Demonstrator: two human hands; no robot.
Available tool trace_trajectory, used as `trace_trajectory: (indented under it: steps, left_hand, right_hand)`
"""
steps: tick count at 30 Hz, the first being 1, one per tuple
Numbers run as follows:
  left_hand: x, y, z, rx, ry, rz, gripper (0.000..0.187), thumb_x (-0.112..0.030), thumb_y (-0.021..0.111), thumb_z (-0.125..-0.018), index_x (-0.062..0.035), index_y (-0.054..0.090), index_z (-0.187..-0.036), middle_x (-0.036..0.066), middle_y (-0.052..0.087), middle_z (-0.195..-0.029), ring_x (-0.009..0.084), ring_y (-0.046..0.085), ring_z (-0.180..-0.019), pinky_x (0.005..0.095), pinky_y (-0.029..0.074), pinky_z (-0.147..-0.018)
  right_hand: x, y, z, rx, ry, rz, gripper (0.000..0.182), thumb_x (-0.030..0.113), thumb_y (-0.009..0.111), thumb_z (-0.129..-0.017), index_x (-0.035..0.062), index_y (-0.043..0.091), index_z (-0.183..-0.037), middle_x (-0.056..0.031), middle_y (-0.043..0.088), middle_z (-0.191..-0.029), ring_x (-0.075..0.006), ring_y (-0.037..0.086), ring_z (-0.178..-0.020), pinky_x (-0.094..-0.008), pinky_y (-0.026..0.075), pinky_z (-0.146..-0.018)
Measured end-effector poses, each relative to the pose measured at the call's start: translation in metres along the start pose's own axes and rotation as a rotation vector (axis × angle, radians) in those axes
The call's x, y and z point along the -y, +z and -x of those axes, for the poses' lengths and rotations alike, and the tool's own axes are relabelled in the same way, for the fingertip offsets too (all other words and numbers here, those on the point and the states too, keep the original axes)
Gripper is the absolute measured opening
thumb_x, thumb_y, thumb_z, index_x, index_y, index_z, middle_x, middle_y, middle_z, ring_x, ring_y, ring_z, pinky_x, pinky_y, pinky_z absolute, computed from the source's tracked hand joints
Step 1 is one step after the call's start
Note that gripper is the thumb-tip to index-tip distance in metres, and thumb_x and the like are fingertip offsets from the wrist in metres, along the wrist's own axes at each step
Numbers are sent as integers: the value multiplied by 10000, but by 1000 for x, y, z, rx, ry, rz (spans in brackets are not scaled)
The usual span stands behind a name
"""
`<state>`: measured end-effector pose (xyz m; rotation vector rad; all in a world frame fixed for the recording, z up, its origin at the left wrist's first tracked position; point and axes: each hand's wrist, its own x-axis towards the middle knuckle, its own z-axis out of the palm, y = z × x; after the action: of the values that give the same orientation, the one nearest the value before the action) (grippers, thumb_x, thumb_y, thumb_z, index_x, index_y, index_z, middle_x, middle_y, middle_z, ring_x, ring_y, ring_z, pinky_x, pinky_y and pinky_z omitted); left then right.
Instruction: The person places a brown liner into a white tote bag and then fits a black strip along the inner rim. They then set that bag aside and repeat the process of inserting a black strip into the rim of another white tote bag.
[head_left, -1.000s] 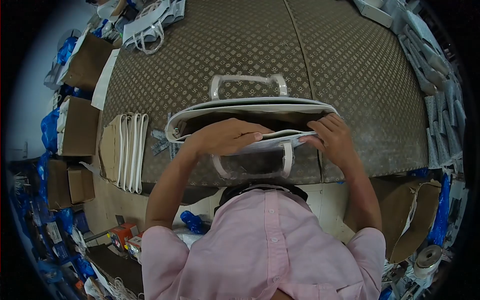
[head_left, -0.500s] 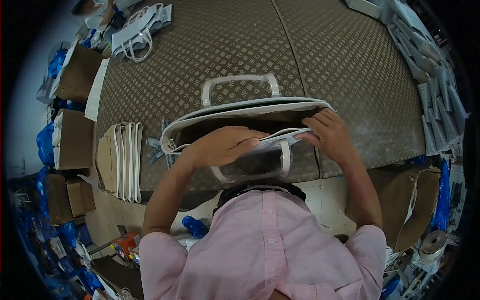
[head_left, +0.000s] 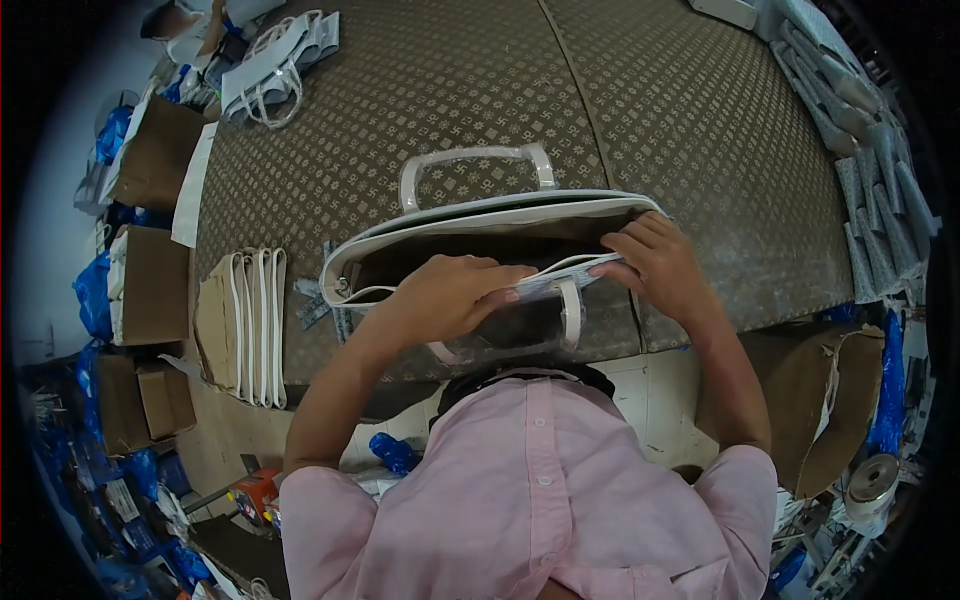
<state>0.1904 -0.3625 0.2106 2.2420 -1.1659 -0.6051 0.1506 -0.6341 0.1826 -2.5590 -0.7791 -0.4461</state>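
A white handbag (head_left: 480,220) lies in front of me, its wide mouth open and showing a dark brown inside. One plastic-wrapped handle (head_left: 470,155) stands out on the far side; another handle (head_left: 571,315) hangs at the near side. My left hand (head_left: 445,295) is closed over the near rim, left of the middle, thumb outside and fingers reaching inward. Farther right, my right hand (head_left: 650,255) grips the same rim near the bag's right end, fingers bent over into the opening.
A patterned brown table (head_left: 720,180) carries the bag. Several white-edged folded panels (head_left: 258,325) sit at its left edge, with finished-looking bags (head_left: 280,65) at the far left. Grey rolled pieces (head_left: 870,200) line the right side. Cardboard boxes (head_left: 155,285) stand left; another box (head_left: 800,400) is at right.
My left hand has its knuckles raised slightly and its fingers more bent over the rim. The right hand keeps its grip, and the bag stays almost in place.
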Motion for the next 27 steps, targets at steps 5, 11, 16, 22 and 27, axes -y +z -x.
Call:
trace_trajectory:
  steps: [5, 11, 16, 22, 27]
  left_hand:
    - [-7, 8, -2, -134, 28, -65, 279, -238, 483, -886, -77, 583, -1091, 143, 633, -789, 337, 606, -712, 421, 472, -639]
    - [-30, 14, -40, -93, -119, 104, 280, -250, 474, -894, -24, 569, -1028, 188, 624, -750, 369, 608, -725, 457, 469, -662]
    - [-36, 29, -46, -122, -125, 1, 305, -253, 463, -913, -42, 544, -1117, 185, 621, -836, 364, 593, -741, 442, 456, -661]
    - [-39, 35, -46, -218, -33, -142, 228, -243, 403, -940, -67, 548, -948, 123, 618, -718, 323, 603, -665, 425, 464, -570]
    - [-41, 34, -49, -220, 16, -124, 229, -242, 408, -937, -63, 551, -952, 124, 616, -723, 323, 600, -654, 419, 465, -569]
  right_hand:
    - [-1, -9, -2, 48, -33, -81, 321, 266, 721, -691, 30, 622, -885, -74, 597, -785, -258, 559, -750, -365, 462, -735]
    - [-5, -15, 3, -68, -121, -49, 308, 204, 741, -678, 40, 639, -918, -78, 635, -900, -260, 590, -942, -419, 438, -930]
    - [-16, -9, 16, -118, -67, -68, 273, 172, 738, -676, 41, 652, -900, -72, 642, -891, -251, 592, -963, -411, 454, -900]
    - [-22, 1, 19, -168, -22, -149, 234, 204, 729, -691, 73, 663, -872, -36, 640, -861, -223, 591, -945, -439, 440, -914]
    - [-24, 0, 21, -150, -21, -186, 238, 205, 724, -695, 72, 665, -884, -39, 639, -862, -223, 593, -933, -439, 442, -908]
